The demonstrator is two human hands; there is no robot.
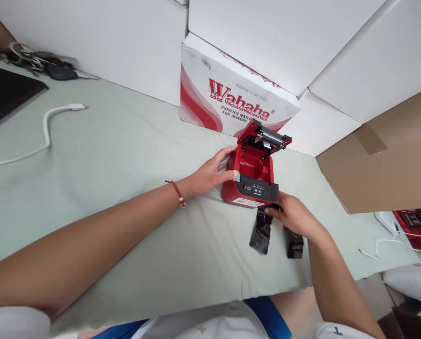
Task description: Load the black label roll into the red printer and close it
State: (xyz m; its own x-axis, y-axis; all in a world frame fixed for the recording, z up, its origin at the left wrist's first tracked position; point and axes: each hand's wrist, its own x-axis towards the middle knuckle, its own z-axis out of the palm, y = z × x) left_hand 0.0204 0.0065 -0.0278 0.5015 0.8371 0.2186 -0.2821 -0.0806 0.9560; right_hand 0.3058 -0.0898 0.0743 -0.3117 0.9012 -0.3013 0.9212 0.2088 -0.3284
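Note:
A small red printer (250, 186) with a black front panel stands on the pale green tabletop (125, 155), its lid (263, 134) flipped open toward the back. My left hand (210, 174) rests against the printer's left side, fingers stretched along it and thumb at the front corner. My right hand (293, 214) lies just in front of the printer, fingers closed on a black plastic-wrapped item (261, 233). A second black wrapped piece (295, 246) lies beside my right wrist.
A red-and-white Wahaha carton (231, 94) and white boxes (284, 37) stand behind the printer. A brown cardboard box (390, 155) sits to the right. A white cable (48, 127), keys (37, 63) and a dark flat device (2, 94) lie far left. Another red printer (418, 226) is at right.

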